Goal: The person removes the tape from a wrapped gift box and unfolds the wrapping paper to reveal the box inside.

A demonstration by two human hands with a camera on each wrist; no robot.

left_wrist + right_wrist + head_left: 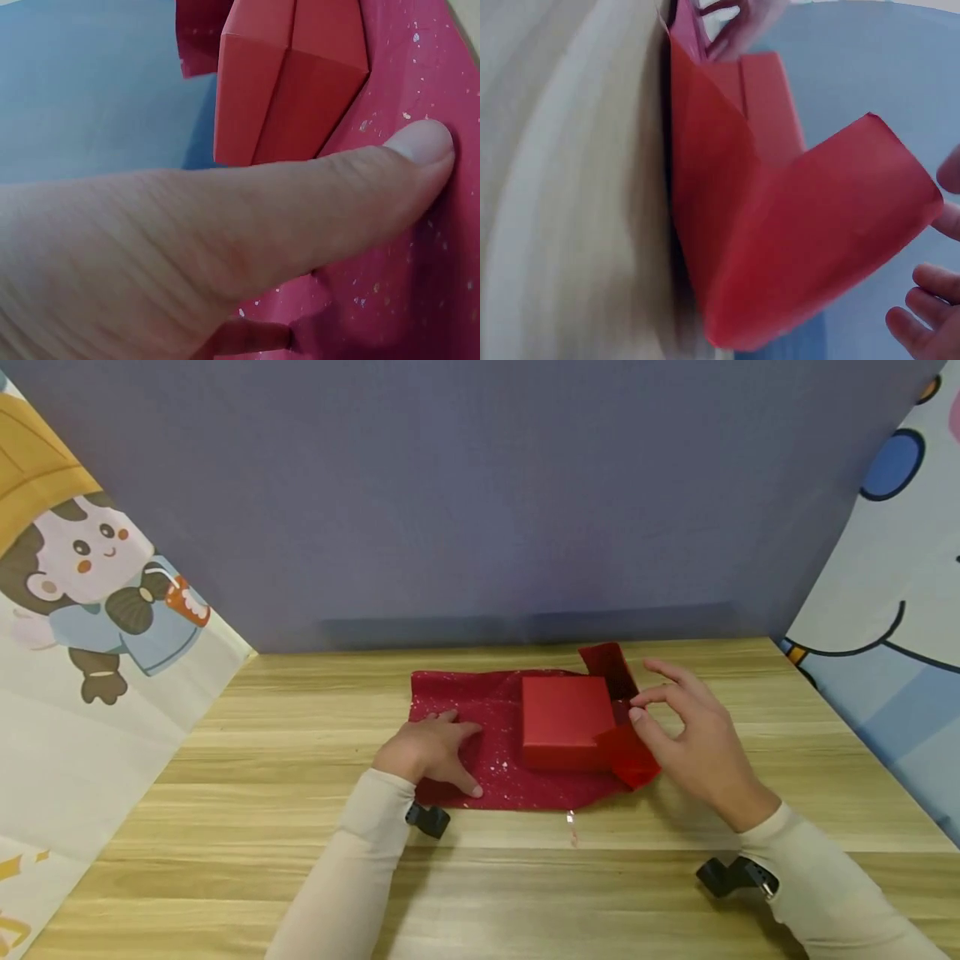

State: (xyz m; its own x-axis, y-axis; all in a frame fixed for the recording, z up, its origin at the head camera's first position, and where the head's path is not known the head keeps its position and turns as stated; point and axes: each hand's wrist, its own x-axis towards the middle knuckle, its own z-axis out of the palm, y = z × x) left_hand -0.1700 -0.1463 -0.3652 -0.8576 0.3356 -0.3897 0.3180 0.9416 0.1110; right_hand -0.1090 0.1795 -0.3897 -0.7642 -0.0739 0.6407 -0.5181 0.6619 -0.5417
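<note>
A closed red box [567,714] sits on a sheet of dark red wrapping paper [502,777] flecked with pale specks. My left hand [435,750] rests on the paper to the left of the box, fingers and thumb spread. In the left wrist view its thumb [337,195] lies on the speckled side, apart from the box [300,82]. At the box's right, the paper's end [817,217] stands folded up, plain red on the outside. My right hand [701,743] pinches that raised edge between thumb and index finger, the other fingers lifted away.
The wooden table [247,827] carries the paper near its back edge. A grey-blue panel [480,502] rises behind it. Cartoon-printed sheets [97,577] stand at both sides. A small shiny scrap [571,817] lies in front of the paper. Each wrist wears a black camera [429,820].
</note>
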